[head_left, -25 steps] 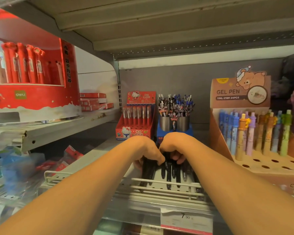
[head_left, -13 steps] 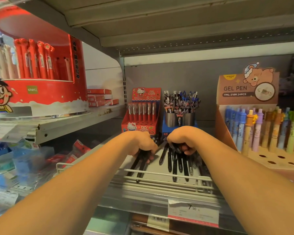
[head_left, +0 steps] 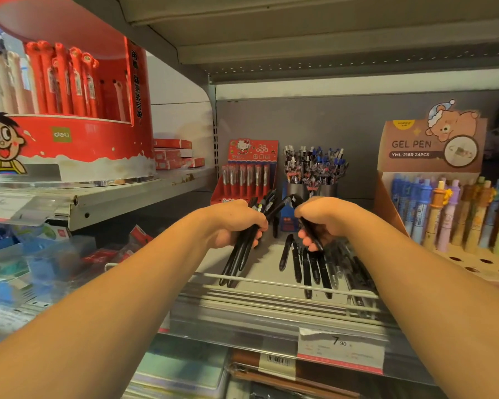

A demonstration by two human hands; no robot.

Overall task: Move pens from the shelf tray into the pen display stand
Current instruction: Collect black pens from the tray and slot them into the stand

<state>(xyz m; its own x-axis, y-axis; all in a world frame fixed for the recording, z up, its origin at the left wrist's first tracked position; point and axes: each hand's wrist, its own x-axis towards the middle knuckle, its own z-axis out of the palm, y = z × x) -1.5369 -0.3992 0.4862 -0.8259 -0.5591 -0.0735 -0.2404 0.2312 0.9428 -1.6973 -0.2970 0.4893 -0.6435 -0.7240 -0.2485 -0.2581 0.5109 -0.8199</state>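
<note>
My left hand [head_left: 231, 223] grips a bundle of black pens [head_left: 239, 260] lifted off the shelf tray [head_left: 271, 279], their tips hanging down and their tops poking past my fist. My right hand [head_left: 323, 220] grips one black pen [head_left: 310, 234] above the tray. Several loose black pens [head_left: 311, 266] lie in the tray under it. Behind my hands stands a pen display stand [head_left: 311, 180] with two dark cups full of black and blue pens.
A red Hello Kitty pen box [head_left: 248, 171] stands at the left of the cups. A brown gel pen display [head_left: 444, 182] with pastel pens fills the right. A big red round display [head_left: 69, 110] sits on the left upper shelf. A 7.90 price tag [head_left: 340, 349] hangs below.
Both hands have risen from the tray. The left hand has lifted its bundle of pens clear, and the right hand has lifted one pen. The camera has moved closer.
</note>
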